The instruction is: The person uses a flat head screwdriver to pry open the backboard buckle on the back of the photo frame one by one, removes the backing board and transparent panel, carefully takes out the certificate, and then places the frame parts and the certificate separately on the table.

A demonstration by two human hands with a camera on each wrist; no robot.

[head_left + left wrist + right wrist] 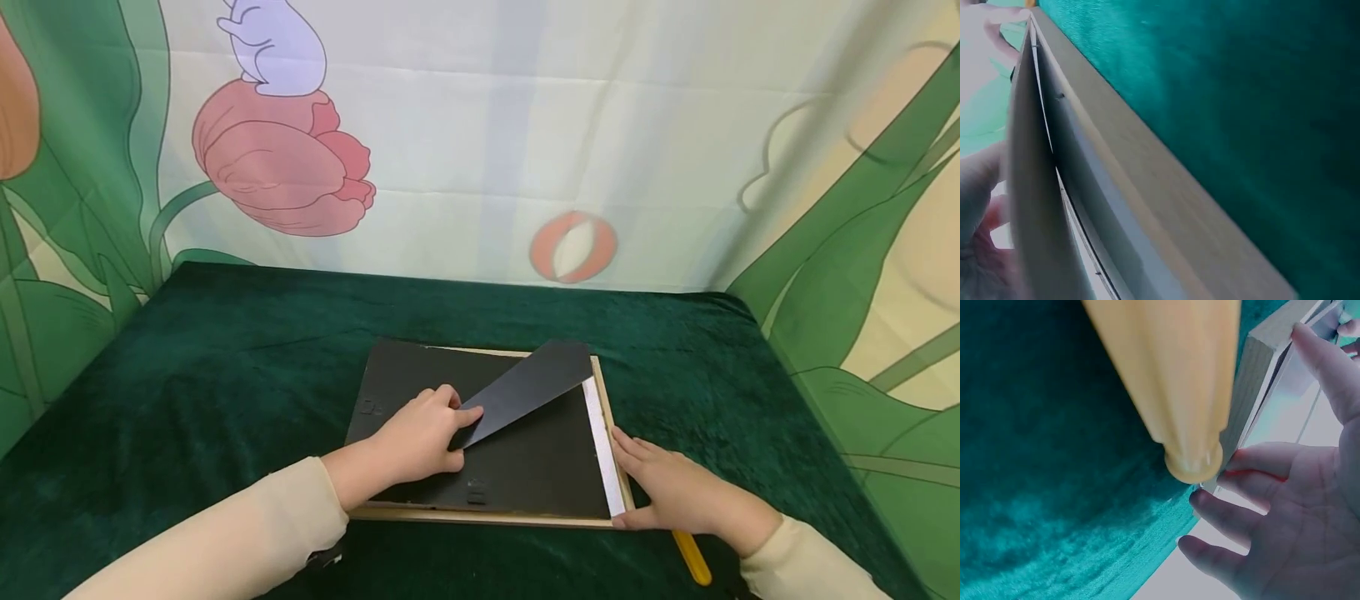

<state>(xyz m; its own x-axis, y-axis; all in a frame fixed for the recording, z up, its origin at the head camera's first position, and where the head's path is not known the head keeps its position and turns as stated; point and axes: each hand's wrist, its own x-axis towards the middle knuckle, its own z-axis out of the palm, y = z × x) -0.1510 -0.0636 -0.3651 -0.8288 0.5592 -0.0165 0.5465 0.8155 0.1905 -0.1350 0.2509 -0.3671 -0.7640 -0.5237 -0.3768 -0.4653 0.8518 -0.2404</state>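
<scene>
Lifting one backing board [517, 417] (one frame [480, 517], two hands)

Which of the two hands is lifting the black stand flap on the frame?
The left hand: it pinches the black flap raised off the backing. The right hand only rests flat along the frame edge.

Both arms wear long sleeves of plain cream cloth, smooth and without print or buttons. The left sleeve [225, 542] ends in a soft, slightly gathered cuff at the wrist, and a small dark strap or device (too blurred to tell which) shows just under that cuff. The right sleeve [802, 562] ends the same way, its cuff close about the wrist. The left hand [420, 437] and right hand [675, 492] are bare: no gloves, no rings. The fingernails are short and unpainted.
</scene>
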